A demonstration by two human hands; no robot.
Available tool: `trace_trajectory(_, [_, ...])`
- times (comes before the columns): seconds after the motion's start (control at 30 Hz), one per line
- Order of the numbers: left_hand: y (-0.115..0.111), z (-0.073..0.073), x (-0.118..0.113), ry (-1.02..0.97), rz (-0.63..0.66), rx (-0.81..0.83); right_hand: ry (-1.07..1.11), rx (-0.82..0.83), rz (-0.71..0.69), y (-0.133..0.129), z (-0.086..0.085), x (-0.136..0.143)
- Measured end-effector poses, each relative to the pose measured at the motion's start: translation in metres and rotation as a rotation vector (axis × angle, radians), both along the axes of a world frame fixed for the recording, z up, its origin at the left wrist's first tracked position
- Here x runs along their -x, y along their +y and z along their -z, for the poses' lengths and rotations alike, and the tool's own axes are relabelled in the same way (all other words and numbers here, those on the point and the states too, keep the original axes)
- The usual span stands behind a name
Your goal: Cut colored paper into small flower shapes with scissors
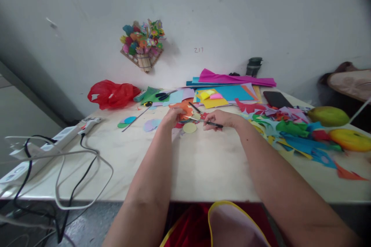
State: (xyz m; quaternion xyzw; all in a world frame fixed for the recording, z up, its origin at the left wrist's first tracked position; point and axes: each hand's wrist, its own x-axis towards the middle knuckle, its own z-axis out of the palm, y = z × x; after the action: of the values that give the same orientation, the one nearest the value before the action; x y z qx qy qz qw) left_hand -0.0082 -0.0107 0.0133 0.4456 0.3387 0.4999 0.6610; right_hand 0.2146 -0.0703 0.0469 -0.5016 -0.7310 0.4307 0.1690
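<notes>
My left hand (174, 117) is closed on an orange paper piece (185, 108) with a jagged edge. My right hand (216, 119) is closed around a slim tool (215, 124) with a black end and a thin silver front. The silver front points left and reaches the orange paper; its exact kind is too small to make out. A black pen-like stick (195, 108) lies just beyond, between the hands. Under and in front of the fingers are a pale yellow paper circle (189, 127) and partly hidden red paper. Lilac and light-blue circles (151, 125) lie left of my left hand.
Blue and green circles (130, 120), black-handled scissors (164, 95) and a red plastic bag (113, 94) are at the left. Coloured sheets (234, 93) lie behind. Paper scraps (295, 131), a phone (277, 99) and a mango-like fruit (329, 116) are right. Cables trail from a power strip (43, 156).
</notes>
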Motion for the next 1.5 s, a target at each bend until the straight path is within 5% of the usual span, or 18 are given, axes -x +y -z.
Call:
trace_trajectory(0.37, [-0.005, -0.003, -0.006, 0.274, -0.020, 0.008, -0.055, 0.001, -0.014, 0.002, 0.001, 0.002])
trace_trajectory(1.5, [-0.006, -0.005, -0.005, 0.215, -0.031, 0.080, -0.009, -0.055, -0.041, 0.005, 0.006, 0.001])
